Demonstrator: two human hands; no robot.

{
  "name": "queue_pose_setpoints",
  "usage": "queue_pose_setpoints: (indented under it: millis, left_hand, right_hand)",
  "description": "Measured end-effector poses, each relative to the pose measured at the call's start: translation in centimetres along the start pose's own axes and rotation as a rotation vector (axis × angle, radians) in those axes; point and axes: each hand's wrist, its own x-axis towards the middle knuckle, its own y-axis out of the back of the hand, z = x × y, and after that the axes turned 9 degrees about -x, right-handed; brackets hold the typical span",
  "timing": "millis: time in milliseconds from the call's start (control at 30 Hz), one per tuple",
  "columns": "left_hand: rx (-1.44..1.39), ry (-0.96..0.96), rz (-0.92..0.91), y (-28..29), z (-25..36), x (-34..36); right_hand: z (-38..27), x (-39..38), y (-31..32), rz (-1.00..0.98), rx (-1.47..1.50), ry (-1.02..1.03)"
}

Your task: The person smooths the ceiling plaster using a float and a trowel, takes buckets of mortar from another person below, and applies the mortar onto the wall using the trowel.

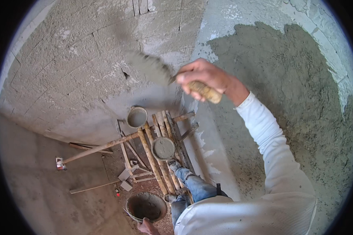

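Observation:
Raised in front of the wall, my right hand [204,78] is closed round the wooden handle of a trowel [207,93]. The blade points up and left, coated with grey mortar [151,67] and blurred by motion. At the lower edge, my left hand [147,227] grips the near rim of a dark bucket [165,208]; its fingers are partly hidden. Wet mortar lines the bucket, and its bottom lies in shadow. Rough, fresh grey plaster [270,66] covers much of the wall on the right.
I stand on a scaffold of wooden poles [157,172]. Two round containers of mortar are on it, one near my feet [163,148] and one farther off [137,117]. A long pole [102,147] reaches left. Bare block wall [66,66] rises ahead; a wooden frame [131,164] stands below.

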Motion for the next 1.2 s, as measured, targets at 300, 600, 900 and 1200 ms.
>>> queue_pose_setpoints:
  millis: [300, 600, 900, 1200]
  left_hand:
    - [0.032, -0.145, -0.126, -2.5, -0.1, 1.3]
    - [0.305, -0.329, -0.422, -14.9, 9.0, -3.0]
    - [0.377, -0.623, -0.658, -13.9, 16.6, -9.3]
    - [-0.002, -0.416, -0.841, -9.2, 13.7, -6.1]
  right_hand:
    - [0.3, -7.3, 11.7, 0.919, -0.338, -0.034]
    - [24.0, -9.9, -23.9, 0.031, -1.048, 0.052]
    - [21.6, -13.5, -28.2, 0.173, -1.271, 0.061]
    - [20.8, -16.0, -35.5, -0.037, -0.607, -0.281]
